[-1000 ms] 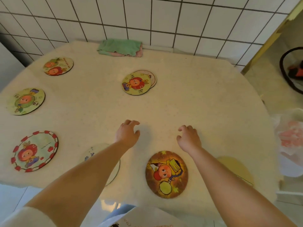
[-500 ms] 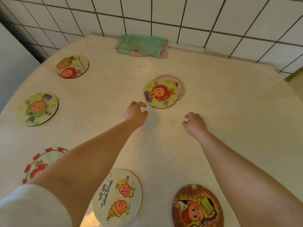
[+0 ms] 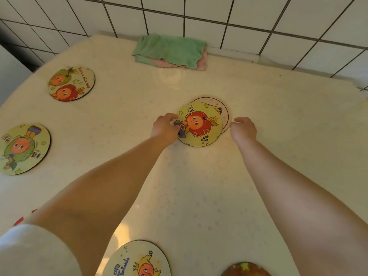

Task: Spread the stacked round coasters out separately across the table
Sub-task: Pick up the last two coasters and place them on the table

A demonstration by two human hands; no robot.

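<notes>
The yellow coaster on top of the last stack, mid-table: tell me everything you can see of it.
The yellow coaster is a flat round disc with a dark thin edge, printed with a red-orange cartoon fruit face, stars and some characters. It lies flat near the table's middle, overlapping a pale coaster that peeks out beyond it on the far right. The left hand covers its left edge, fingers curled there; whether it has a grip is unclear. The right hand sits just right of the pair, apparently not touching the yellow one.

The cream speckled tabletop (image 3: 258, 136) carries a yellow coaster (image 3: 201, 125) printed with a red-orange cartoon face and stars, overlapping a pale pink coaster (image 3: 224, 110) behind it. Beyond them, by the white-tiled wall (image 3: 239, 10), lies a green cloth (image 3: 171, 49) over a pink cloth (image 3: 201, 65).
</notes>
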